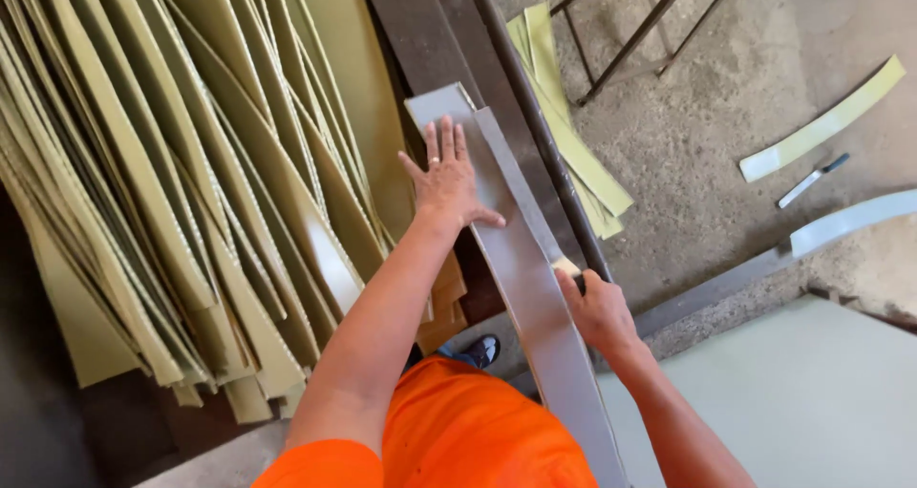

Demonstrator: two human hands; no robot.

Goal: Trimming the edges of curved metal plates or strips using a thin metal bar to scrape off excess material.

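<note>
1. hidden: near end of the grey strip [535, 287] is cut off at the bottom edge; small item in right hand [597, 307] hard to make out, maybe a pale scrap.
2. around: big fan of yellow-green strips [172, 192] to the left, more on the concrete floor [707, 135] w/ a small knife [810, 180]; orange clothing below.
3. strip runs near-to-far, lying on a dark rail.
4. left hand [447, 180] lies flat, fingers spread on the far end; right fingers clenched at the strip's edge.

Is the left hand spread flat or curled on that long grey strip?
Spread flat: the left hand lies palm down, fingers splayed, on the long grey strip.
</note>
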